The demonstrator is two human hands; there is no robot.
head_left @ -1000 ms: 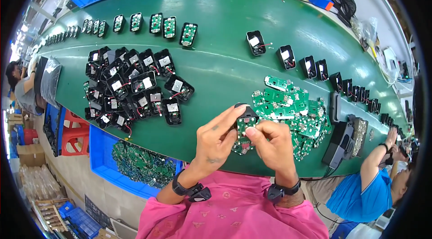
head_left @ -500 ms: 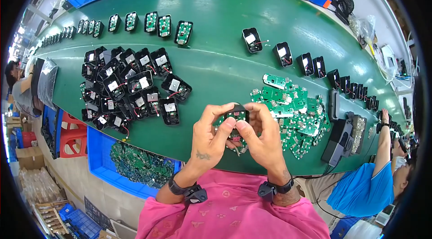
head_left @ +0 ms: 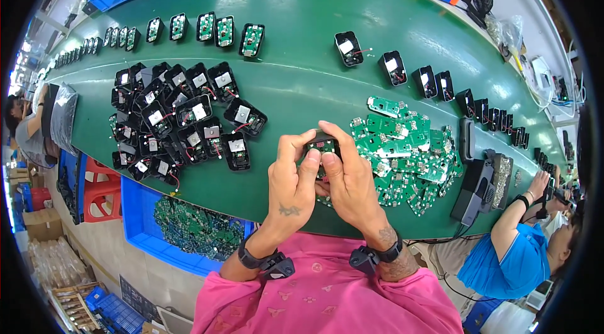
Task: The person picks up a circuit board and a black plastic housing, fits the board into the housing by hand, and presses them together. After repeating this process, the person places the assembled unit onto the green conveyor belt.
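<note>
Between both hands, in front of my chest, is a black plastic case (head_left: 309,136) with a green circuit board (head_left: 320,144) in its open side. My left hand (head_left: 291,183) grips one side and my right hand (head_left: 351,180) the other. Both thumbs lie on the board, and they and the fingers hide much of the case. Just right of my hands spreads a heap of loose green circuit boards (head_left: 402,145). To the left sits a pile of black cases (head_left: 195,111), many showing a white block and thin red wires.
Cases with boards fitted (head_left: 253,40) line the far left; open cases (head_left: 393,68) run along the right. A dark grey device (head_left: 473,192) stands beyond the boards. A blue tub (head_left: 135,221) of boards is below left. A co-worker in a blue shirt (head_left: 509,261) sits at right.
Both my hands have shifted slightly left with the case, and the fingers have moved up around its far end. The co-worker's arm at right has bent and drawn lower.
</note>
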